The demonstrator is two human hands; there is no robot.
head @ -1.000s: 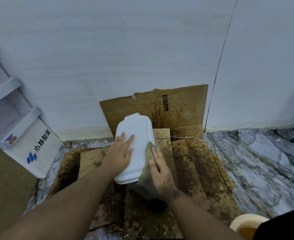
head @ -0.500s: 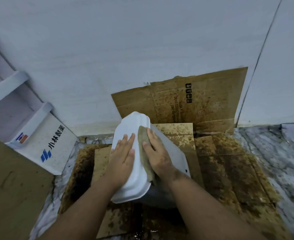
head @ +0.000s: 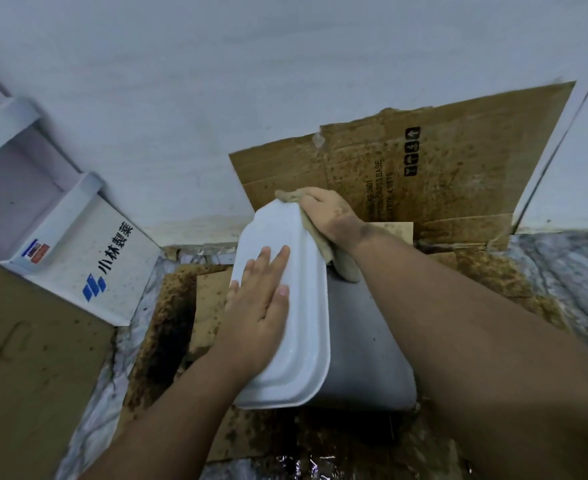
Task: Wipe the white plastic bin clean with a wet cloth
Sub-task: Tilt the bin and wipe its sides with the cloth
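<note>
While the left hand [head: 258, 303] lies flat, fingers straight, on the upturned base of the bin [head: 285, 306], the right hand [head: 330, 211] grips the cloth [head: 320, 237] and presses it over the far right edge of that base. The bin stands upside down on stained cardboard [head: 476, 282] laid on the floor, close to the wall [head: 251, 81]. To wipe well, I'd judge: keep the left palm bearing straight down so the bin doesn't skid or tip on the damp cardboard; drag the cloth along the rim and down the grey-looking side wall in overlapping passes; keep the loose cloth tail off the dirty cardboard, or it will smear grime back. Sides near the floor look like the hard part, so turn the bin rather than overreach.
</note>
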